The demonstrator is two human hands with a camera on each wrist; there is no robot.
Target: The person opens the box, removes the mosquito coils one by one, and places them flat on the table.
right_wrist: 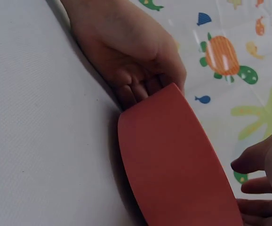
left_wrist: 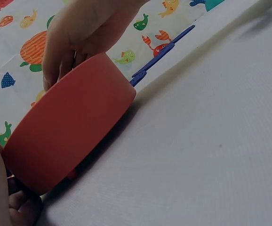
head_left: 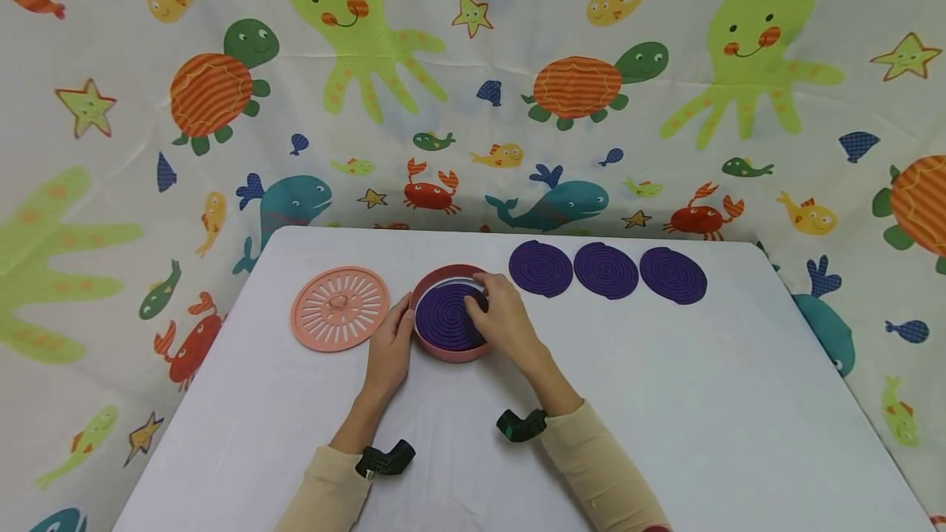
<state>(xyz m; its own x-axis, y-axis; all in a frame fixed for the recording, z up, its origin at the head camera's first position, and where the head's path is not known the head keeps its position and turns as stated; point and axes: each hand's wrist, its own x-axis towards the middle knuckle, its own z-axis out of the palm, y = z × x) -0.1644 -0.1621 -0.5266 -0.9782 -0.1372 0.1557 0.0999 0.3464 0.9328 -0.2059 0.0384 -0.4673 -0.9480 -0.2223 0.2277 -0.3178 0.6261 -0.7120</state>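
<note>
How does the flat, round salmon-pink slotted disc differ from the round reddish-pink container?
The salmon-pink slotted disc is flat and cut with radiating slots, while the reddish-pink round container has a raised, solid wall. The disc lies flat on the white table, ungripped; the left hand holds the container. The container has a purple spiral coil inside; the disc bears none. Both are round and pinkish.

- So we've got a white, four-sided table with a smooth matte top
- Left side: we see a flat, round, salmon-pink slotted disc
- Just right of that, our shallow, round coral-red container
- Along the far edge, three flat, dark-purple spiral coils in a row
</note>
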